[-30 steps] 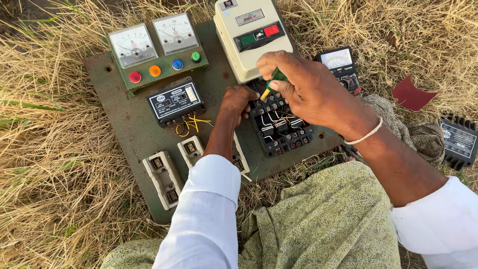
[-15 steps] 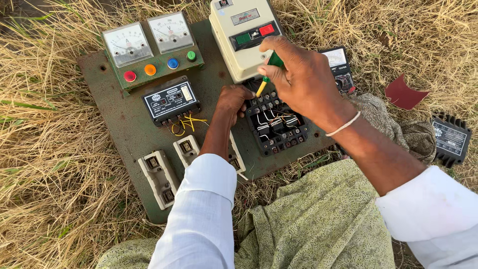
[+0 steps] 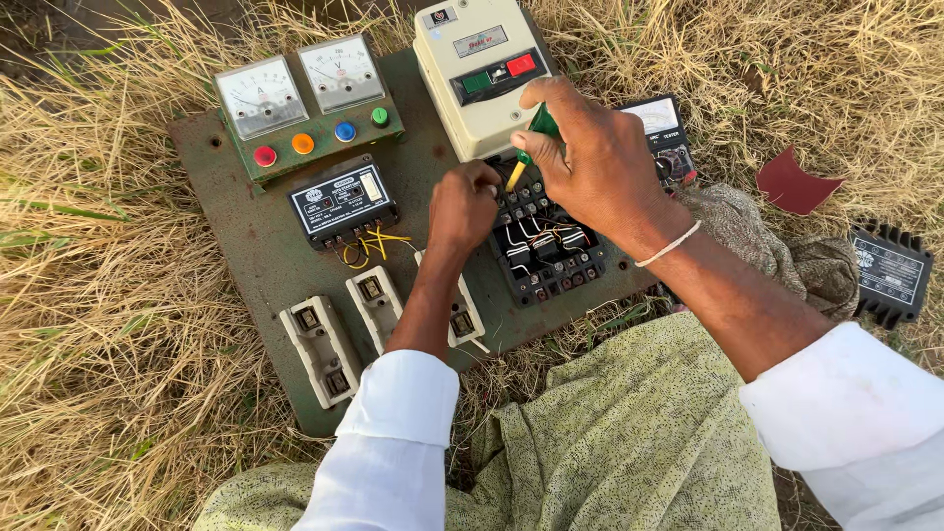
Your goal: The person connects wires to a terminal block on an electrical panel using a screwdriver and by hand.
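Observation:
A dark green metal panel [image 3: 256, 265] lies on dry grass. My right hand [image 3: 595, 167] grips a screwdriver [image 3: 531, 147] with a green and yellow handle, its tip pointing down at the top of a black contactor block [image 3: 546, 251] full of terminals and wires. My left hand [image 3: 462, 206] rests with curled fingers at the block's left edge, pinching something small that I cannot make out. A cream starter box [image 3: 477, 74] with a green and a red button stands just above both hands.
Two white dial meters [image 3: 300, 84] over several coloured lamps sit at the panel's top left. A black relay box [image 3: 344, 202] with yellow wires and three white fuse holders [image 3: 320, 349] lie lower. A multimeter [image 3: 669, 138], a red scrap [image 3: 795, 182] and a black finned module [image 3: 890, 270] lie right.
My right hand has moved slightly up the contactor block with the screwdriver. The left hand stays at the block's left edge.

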